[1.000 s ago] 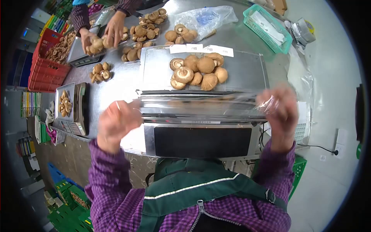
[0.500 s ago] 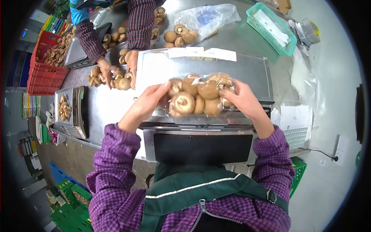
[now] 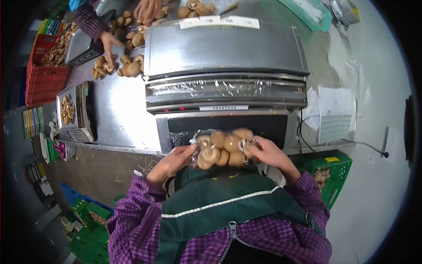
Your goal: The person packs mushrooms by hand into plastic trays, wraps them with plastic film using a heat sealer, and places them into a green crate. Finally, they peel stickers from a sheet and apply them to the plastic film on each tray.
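Between my two hands is a film-wrapped pack of brown mushrooms point(image 3: 223, 149), slightly blurred. My left hand point(image 3: 172, 163) grips its left end, thumb on top, and my right hand point(image 3: 269, 153) grips the right end. The pack is just in front of my apron, over the near edge of a black plate point(image 3: 268, 125) on the film wrapping machine point(image 3: 224, 48). Clear film point(image 3: 228, 88) stretches along the machine's rollers behind the plate. A loose flap of film shows near the pack's left end. The undersides of the pack and my fingers are hidden.
A co-worker's hands point(image 3: 110, 48) handle loose mushrooms point(image 3: 131, 68) at upper left. A scale point(image 3: 83, 110) bears more mushrooms. Red crates point(image 3: 37, 79) stand far left, a green basket point(image 3: 323, 20) upper right. A green crate point(image 3: 332, 176) sits low right, near hanging cables point(image 3: 301, 136).
Both hands have brought the mushroom pack from above the machine back toward my body. My view has tilted down, uncovering the film rollers. A co-worker's hand has moved from the near mushrooms to ones farther back.
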Demonstrator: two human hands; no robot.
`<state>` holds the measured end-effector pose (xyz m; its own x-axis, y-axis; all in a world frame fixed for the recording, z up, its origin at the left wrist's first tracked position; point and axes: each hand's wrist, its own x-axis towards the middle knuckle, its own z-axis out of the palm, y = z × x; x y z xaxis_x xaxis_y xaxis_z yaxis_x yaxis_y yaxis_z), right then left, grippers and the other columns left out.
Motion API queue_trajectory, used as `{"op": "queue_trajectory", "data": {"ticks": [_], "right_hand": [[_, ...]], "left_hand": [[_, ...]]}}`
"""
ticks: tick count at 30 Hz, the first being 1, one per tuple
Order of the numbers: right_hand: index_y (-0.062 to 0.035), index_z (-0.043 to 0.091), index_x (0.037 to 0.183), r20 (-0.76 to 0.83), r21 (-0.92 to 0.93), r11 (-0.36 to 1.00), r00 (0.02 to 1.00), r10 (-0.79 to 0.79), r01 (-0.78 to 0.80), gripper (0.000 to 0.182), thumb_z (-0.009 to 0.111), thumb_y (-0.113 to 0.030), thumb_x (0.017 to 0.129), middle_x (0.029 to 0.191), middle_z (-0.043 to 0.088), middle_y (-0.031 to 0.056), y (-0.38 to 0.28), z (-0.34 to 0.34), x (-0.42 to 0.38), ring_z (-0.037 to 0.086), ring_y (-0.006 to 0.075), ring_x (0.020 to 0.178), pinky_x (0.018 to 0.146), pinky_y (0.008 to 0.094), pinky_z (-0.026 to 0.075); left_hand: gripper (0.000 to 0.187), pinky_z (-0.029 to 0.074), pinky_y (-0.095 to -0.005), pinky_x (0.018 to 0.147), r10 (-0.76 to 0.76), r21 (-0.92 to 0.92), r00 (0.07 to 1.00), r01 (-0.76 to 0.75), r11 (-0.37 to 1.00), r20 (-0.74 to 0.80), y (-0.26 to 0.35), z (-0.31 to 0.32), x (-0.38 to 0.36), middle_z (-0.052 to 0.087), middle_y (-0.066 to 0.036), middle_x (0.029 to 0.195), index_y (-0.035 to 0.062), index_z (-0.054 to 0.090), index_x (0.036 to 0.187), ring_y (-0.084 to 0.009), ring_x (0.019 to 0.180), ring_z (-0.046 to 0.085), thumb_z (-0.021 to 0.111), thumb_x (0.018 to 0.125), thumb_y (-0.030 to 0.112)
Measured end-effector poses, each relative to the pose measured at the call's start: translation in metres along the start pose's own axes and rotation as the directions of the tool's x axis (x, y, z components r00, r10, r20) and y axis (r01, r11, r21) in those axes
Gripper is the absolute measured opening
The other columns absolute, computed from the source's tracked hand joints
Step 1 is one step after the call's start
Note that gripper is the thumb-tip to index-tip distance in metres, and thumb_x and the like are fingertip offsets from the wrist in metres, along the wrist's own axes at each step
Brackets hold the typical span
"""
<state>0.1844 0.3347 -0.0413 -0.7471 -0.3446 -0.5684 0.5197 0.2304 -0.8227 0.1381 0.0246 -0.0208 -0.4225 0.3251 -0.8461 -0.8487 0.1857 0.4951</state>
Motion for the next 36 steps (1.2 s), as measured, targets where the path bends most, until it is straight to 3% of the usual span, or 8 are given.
{"op": "queue_trajectory", "data": {"ticks": [8,11,15,22,24,31,32,36], "right_hand": [[0.0018,0.063,0.088,-0.707,-0.081,0.995,0.7,-0.097,0.056,0.018,0.053,-0.013,0.089,0.068,0.061,0.0061,0.01,0.014,-0.044,0.052,0.0103,0.06,0.057,0.0266,0.043],[0.0006,0.062,0.086,-0.453,-0.18,0.956,0.882,0.127,-0.23,0.017,0.056,-0.016,0.085,0.072,0.062,0.0128,0.098,0.03,-0.053,0.056,0.0129,0.066,0.06,0.0294,0.045],[0.0011,0.06,0.087,-0.198,0.494,0.868,0.979,0.057,0.049,0.015,0.055,-0.013,0.086,0.079,0.061,0.0084,0.1,0.086,-0.013,0.056,0.0139,0.072,0.064,0.0305,0.045],[0.0002,0.058,0.097,0.013,0.545,0.807,0.96,-0.281,0.229,0.017,0.057,-0.011,0.085,0.089,0.06,0.007,0.033,0.09,-0.056,0.055,0.0132,0.081,0.07,0.0295,0.045],[-0.0001,0.057,0.1,-0.041,0.562,0.776,0.947,-0.32,0.286,0.019,0.057,-0.011,0.085,0.093,0.06,0.0066,0.031,0.095,-0.064,0.054,0.013,0.083,0.072,0.0292,0.045],[-0.001,0.055,0.111,-0.304,0.71,0.505,0.86,-0.409,0.491,0.028,0.059,-0.008,0.084,0.103,0.058,0.0051,0.058,0.091,-0.075,0.053,0.0123,0.092,0.079,0.0281,0.045],[-0.0026,0.047,0.123,-0.258,0.244,0.831,0.859,-0.441,0.5,0.045,0.065,-0.011,0.082,0.111,0.055,0.0071,0.048,0.068,-0.099,0.054,0.0113,0.096,0.083,0.0276,0.046],[-0.006,0.045,0.124,-0.626,0.735,0.311,0.779,-0.032,0.603,0.045,0.063,-0.008,0.083,0.109,0.058,0.0061,0.08,0.048,-0.149,0.06,0.0148,0.087,0.07,0.0292,0.052]], "left_hand": [[0.03,0.037,-0.0201,0.051,0.185,0.029,0.91,-0.187,0.982,-0.372,-0.062,-0.019,-0.023,0.052,0.005,0.063,0.0024,0.065,0.084,-0.0038,0.059,0.045,0.053,0.093,0.028],[0.027,0.041,-0.0236,0.055,0.035,0.152,0.931,0.022,0.988,-0.363,-0.127,-0.021,0.009,0.058,0.002,0.07,0.003,0.066,0.084,-0.006,0.062,0.048,0.056,0.091,0.027],[0.023,0.049,-0.0272,0.073,0.408,-0.152,0.861,-0.379,0.913,0.305,-0.145,0.016,0.068,0.06,-0.007,0.091,0.0019,0.056,0.102,-0.0149,0.084,0.057,0.06,0.086,0.017],[0.022,0.05,-0.0292,0.074,0.821,-0.001,0.457,-0.874,0.486,0.343,-0.063,0.075,0.012,0.059,-0.008,0.09,0.0014,0.054,0.102,-0.0171,0.082,0.058,0.059,0.087,0.017],[0.025,0.048,-0.0293,0.076,0.353,-0.263,0.928,-0.373,0.89,-0.122,-0.06,0.057,-0.01,0.057,-0.007,0.089,0.0002,0.053,0.102,-0.0188,0.082,0.058,0.058,0.088,0.02],[0.033,0.049,-0.0298,0.079,0.504,-0.035,0.855,-0.504,0.863,0.123,-0.029,0.091,-0.018,0.059,-0.009,0.101,0.0025,0.05,0.111,-0.0149,0.089,0.059,0.055,0.092,0.029],[0.033,0.05,-0.029,0.078,0.505,-0.149,0.853,-0.487,0.861,0.131,-0.025,0.108,-0.006,0.06,-0.009,0.101,0.0027,0.049,0.113,-0.0146,0.089,0.059,0.054,0.092,0.028],[0.033,0.048,-0.0339,0.085,0.386,-0.015,0.829,-0.416,0.909,0.405,-0.035,0.174,0.039,0.057,-0.011,0.115,0.0025,0.046,0.123,-0.0204,0.101,0.058,0.048,0.095,0.019]]}}
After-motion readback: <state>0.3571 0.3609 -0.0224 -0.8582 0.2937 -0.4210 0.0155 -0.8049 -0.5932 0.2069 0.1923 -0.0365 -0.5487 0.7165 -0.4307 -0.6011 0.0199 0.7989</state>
